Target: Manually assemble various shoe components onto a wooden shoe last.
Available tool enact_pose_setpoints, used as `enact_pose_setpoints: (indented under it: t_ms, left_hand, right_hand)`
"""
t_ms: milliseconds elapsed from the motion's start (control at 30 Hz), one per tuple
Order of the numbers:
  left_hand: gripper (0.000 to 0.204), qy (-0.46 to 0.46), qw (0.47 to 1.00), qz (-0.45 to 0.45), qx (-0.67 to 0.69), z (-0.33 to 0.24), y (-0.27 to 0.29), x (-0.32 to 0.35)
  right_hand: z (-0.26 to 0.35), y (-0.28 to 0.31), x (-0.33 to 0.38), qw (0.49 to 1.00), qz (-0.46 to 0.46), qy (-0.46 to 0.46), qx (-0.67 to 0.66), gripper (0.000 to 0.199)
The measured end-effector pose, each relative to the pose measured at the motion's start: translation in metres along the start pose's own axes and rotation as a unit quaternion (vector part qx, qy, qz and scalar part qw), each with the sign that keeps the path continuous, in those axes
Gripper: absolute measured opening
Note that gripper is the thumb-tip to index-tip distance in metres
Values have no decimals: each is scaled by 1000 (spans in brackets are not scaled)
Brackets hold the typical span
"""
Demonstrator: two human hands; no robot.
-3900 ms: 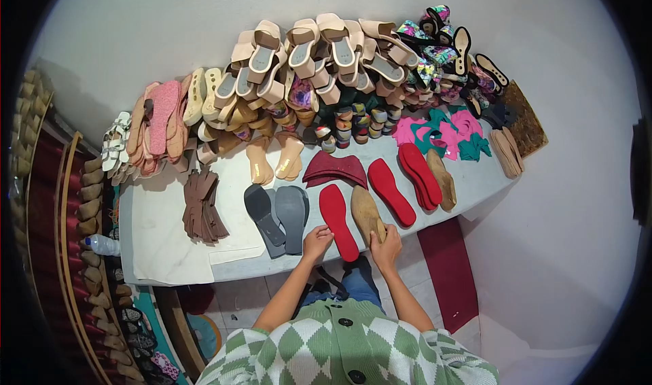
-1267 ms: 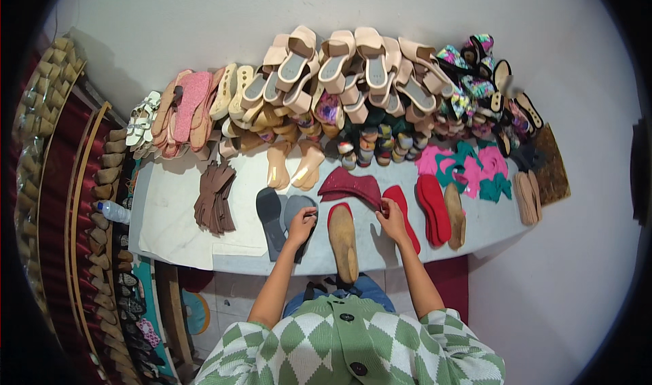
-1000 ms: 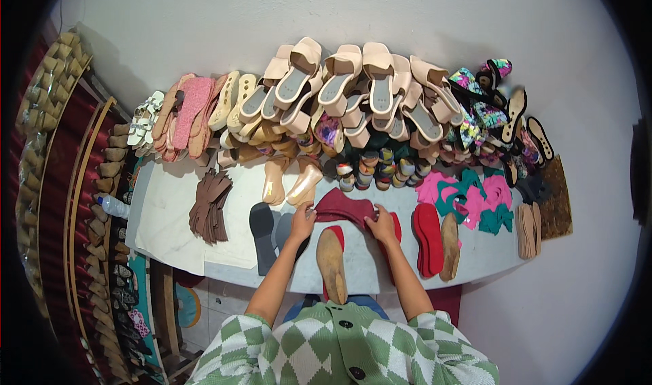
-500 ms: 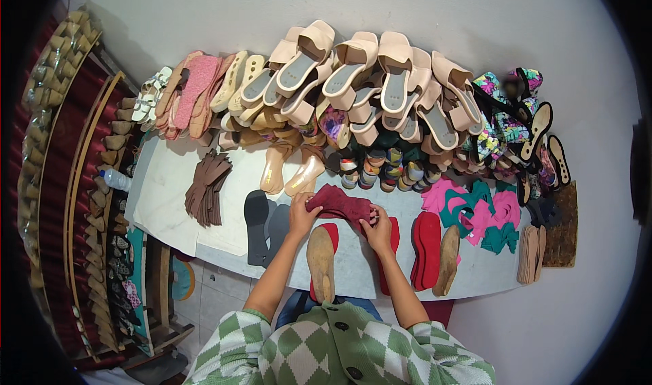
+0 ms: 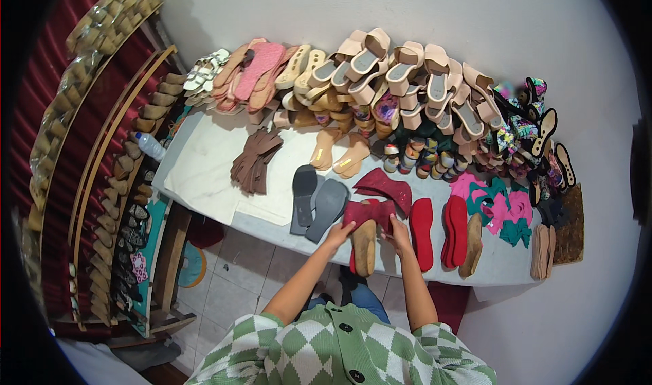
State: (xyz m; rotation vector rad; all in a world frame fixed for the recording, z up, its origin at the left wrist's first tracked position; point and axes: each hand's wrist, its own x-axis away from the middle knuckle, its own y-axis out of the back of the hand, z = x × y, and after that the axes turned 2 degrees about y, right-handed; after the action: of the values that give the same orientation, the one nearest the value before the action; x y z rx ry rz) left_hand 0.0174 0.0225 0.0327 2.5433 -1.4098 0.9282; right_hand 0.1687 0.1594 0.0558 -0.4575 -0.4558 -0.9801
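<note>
My left hand (image 5: 337, 234) and my right hand (image 5: 397, 235) pinch the two ends of a dark red shoe upper (image 5: 369, 212), which spans between them. It hangs over the toe end of a tan shoe last (image 5: 365, 252) lying on a red sole, mostly hidden underneath. Just beyond, a second dark red piece (image 5: 386, 186) with a speckled surface lies on the table. To the right of my right hand is a red sole (image 5: 422, 230). Grey soles (image 5: 328, 208) sit left of my left hand.
A stack of red soles (image 5: 454, 230) and another last (image 5: 471, 250) lie to the right, near pink and green cut pieces (image 5: 499, 212). Brown strips (image 5: 255, 159) lie left. Beige heeled sandals (image 5: 404, 69) are heaped along the wall. Shelves of lasts (image 5: 112, 215) stand at far left.
One dark red piece now lies on the table, while the other stays in my hands, drawn nearer and over the last. The view has shifted left.
</note>
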Motion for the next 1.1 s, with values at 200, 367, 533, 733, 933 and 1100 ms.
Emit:
enact_pose_setpoints:
  t_ms: [200,367,533,733,933,1100]
  left_hand:
    - [37,-50,996,45,-51,34,9,12]
    - [40,-147,980,15,-135,41,3,9]
    - [42,-165,951,19,-261,31,9,8]
    - [41,-135,970,2,-203,49,18,21]
    - [42,-154,970,-26,-187,58,-3,26]
    - [43,-129,979,-26,-155,58,-2,20]
  right_hand:
    - [-28,-32,49,996,-27,41,73,39]
    - [-58,-33,61,979,10,188,80,37]
    - [-61,-37,73,961,-37,263,78,39]
    - [-75,-25,48,950,-68,225,205,43]
    - [-73,-11,50,971,-4,175,163,56]
    - [-65,-11,46,975,42,116,184,60]
